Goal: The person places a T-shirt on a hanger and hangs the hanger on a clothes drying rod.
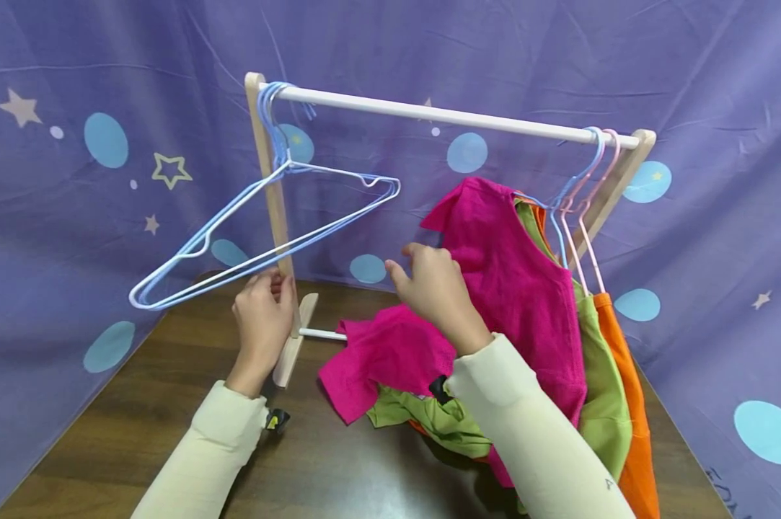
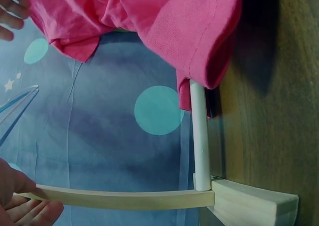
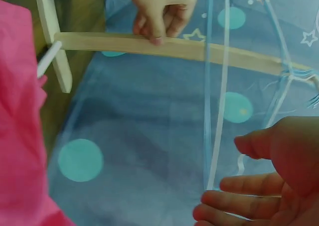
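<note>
My left hand (image 1: 262, 321) grips the left wooden post (image 1: 276, 216) of a garment rack, thumb and fingers on either side of it, below several blue and white wire hangers (image 1: 289, 164). The right wrist view also shows that left hand (image 3: 164, 9) pinching the post. My right hand (image 1: 437, 288) is held up in front of a magenta garment (image 1: 507, 281) hung at the right end, holding nothing. Its fingers spread apart beside the hangers in the right wrist view. Under it lies a heap with a magenta garment (image 1: 406, 342) and a green one (image 1: 438, 418).
A white rail (image 1: 429, 112) joins the rack's two posts, and a lower white bar (image 1: 323, 334) runs into the heap. Green (image 1: 601, 389) and orange (image 1: 624, 411) garments hang at the right. The rack stands on a brown wooden table (image 1: 137, 404) before a purple patterned curtain (image 1: 189, 43).
</note>
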`<action>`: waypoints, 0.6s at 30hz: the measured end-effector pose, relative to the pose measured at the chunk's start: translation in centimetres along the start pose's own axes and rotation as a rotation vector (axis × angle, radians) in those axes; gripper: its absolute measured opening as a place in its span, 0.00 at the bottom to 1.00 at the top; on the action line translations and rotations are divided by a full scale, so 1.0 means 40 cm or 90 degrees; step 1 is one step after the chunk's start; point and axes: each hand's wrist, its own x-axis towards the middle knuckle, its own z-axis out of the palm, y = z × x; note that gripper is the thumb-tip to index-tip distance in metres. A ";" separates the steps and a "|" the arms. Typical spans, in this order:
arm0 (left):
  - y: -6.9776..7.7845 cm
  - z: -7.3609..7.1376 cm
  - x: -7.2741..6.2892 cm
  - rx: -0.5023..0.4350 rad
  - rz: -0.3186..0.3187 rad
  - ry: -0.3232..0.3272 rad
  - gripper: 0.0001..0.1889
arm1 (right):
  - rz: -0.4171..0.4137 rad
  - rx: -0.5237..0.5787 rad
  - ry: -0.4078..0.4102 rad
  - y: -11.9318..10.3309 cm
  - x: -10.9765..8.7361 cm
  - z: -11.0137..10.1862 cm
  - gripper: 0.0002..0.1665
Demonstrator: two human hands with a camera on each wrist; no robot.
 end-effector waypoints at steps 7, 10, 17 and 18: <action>-0.001 -0.001 0.002 -0.001 0.001 0.000 0.11 | -0.028 -0.094 0.051 0.049 -0.028 0.105 0.32; -0.003 0.001 0.001 -0.006 0.003 0.007 0.11 | -0.028 -0.168 0.044 0.072 -0.037 0.150 0.39; -0.001 0.008 -0.002 -0.018 -0.016 0.020 0.10 | 0.023 -0.201 -0.046 0.114 -0.064 0.224 0.50; 0.000 0.009 -0.003 -0.020 -0.022 0.021 0.10 | 0.024 -0.198 -0.050 0.120 -0.068 0.232 0.51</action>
